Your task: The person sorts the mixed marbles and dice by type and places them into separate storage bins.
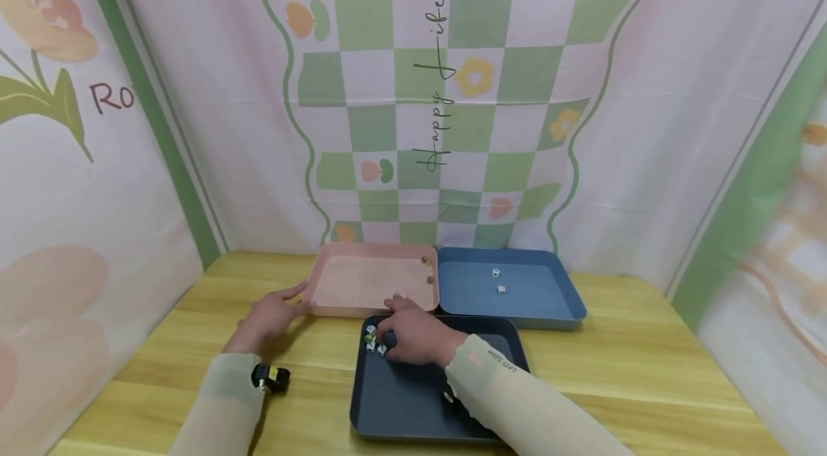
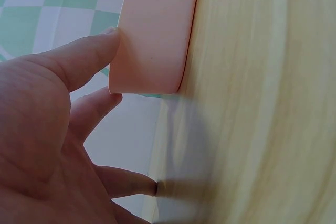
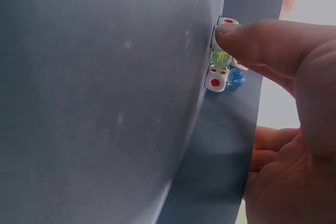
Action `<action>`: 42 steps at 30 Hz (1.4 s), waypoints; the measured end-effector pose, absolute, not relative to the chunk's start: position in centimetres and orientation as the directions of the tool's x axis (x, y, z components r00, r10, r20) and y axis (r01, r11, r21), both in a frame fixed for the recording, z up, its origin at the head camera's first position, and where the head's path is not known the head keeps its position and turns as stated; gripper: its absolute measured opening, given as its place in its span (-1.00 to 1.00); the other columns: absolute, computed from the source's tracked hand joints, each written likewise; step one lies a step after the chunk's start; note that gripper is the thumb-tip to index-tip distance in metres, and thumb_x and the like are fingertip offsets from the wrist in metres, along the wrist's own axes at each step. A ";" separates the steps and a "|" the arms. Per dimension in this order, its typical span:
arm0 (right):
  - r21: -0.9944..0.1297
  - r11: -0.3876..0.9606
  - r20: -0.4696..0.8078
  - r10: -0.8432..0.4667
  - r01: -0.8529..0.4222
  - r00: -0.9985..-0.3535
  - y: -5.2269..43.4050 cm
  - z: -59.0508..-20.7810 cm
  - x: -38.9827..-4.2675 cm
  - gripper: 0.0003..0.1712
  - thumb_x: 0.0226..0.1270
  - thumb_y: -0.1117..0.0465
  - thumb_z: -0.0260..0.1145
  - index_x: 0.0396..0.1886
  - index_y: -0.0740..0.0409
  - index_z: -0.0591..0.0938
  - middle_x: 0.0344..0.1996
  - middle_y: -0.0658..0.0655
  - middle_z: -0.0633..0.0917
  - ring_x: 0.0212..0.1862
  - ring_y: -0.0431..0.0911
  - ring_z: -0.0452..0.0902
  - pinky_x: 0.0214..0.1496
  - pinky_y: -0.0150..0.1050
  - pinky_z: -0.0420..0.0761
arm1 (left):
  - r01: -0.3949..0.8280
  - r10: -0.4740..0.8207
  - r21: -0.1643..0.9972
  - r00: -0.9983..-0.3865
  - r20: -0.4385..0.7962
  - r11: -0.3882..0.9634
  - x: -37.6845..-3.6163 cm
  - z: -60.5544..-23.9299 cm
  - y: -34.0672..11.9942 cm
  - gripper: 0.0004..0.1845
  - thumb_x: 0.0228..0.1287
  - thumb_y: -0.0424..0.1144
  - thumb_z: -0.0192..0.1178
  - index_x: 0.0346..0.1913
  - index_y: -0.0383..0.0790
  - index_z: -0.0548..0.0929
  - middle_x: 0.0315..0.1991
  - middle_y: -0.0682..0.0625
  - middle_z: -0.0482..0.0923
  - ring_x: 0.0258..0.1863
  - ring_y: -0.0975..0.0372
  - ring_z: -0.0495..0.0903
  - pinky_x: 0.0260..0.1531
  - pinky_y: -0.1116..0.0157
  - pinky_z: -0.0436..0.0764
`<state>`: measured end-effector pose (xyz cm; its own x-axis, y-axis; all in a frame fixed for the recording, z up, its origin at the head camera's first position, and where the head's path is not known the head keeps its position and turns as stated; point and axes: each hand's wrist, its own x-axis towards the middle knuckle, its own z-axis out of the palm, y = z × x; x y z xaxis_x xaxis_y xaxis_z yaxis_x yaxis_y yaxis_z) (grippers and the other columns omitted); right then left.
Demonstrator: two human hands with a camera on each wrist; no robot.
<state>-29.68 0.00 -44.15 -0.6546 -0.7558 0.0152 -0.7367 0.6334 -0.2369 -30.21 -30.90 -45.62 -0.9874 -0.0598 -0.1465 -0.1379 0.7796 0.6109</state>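
Note:
My right hand [image 1: 418,332] reaches over the dark tray [image 1: 402,407], at its far left corner. There, white dice [image 3: 216,81] with red pips cluster with a greenish marble [image 3: 221,59] and a blue marble [image 3: 237,77]. In the right wrist view, my thumb lies on one white die [image 3: 216,40], with a finger partly hidden behind the thumb. My left hand [image 1: 271,316] touches the near left corner of the pink tray [image 2: 152,45]; thumb and index fingertips meet its rim, and the other fingers spread below.
Inside the pink tray, small brownish round pieces [image 1: 429,280] lie along the right side. A blue tray [image 1: 539,298] beside it holds two dice [image 1: 501,289]. All three trays stand on a wooden table [image 1: 620,370], with a patterned cloth [image 1: 368,126] behind.

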 end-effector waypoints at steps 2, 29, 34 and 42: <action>-0.225 0.636 0.009 -0.757 -0.739 -0.654 0.0 -44.1 -29.6 -0.80 0.17 0.18 0.52 -0.21 -0.15 0.76 0.38 0.31 0.40 0.49 0.24 0.06 0.49 0.04 0.09 | -0.135 -0.058 0.610 -0.988 -0.144 0.781 -30.2 -45.7 -30.9 -0.24 0.33 0.37 0.08 0.51 0.17 0.31 0.46 -0.35 0.16 0.34 -0.57 -0.17 -0.08 -0.66 -0.33; -0.240 0.634 0.001 -0.757 -0.735 -0.653 0.0 -43.9 -29.9 -0.91 0.24 0.08 0.48 -0.27 -0.17 0.74 0.37 0.26 0.43 0.49 0.21 0.08 0.47 0.04 0.15 | -0.136 -0.055 0.618 -0.987 -0.148 0.775 -30.3 -45.7 -31.1 -0.23 0.31 0.38 0.08 0.51 0.17 0.31 0.47 -0.34 0.15 0.35 -0.56 -0.17 -0.06 -0.65 -0.33; -0.312 0.634 0.024 -0.739 -0.707 -0.673 0.9 -42.8 -30.2 -0.92 0.27 0.09 0.47 -0.25 -0.13 0.74 0.41 0.26 0.38 0.50 0.19 0.06 0.40 0.05 0.29 | -0.140 -0.054 0.617 -0.986 -0.157 0.774 -30.2 -45.5 -31.0 -0.21 0.31 0.40 0.07 0.51 0.16 0.30 0.47 -0.35 0.14 0.35 -0.57 -0.19 -0.07 -0.66 -0.32; -0.329 0.619 0.169 -0.705 -0.713 -0.689 4.0 -40.9 -32.2 -0.93 0.31 0.16 0.41 -0.28 0.04 0.74 0.30 0.32 0.49 0.46 0.21 0.16 0.28 0.10 0.42 | -0.147 -0.063 0.613 -0.986 -0.156 0.777 -30.1 -45.5 -31.0 -0.23 0.31 0.39 0.08 0.51 0.18 0.30 0.47 -0.34 0.15 0.36 -0.54 -0.13 -0.02 -0.64 -0.28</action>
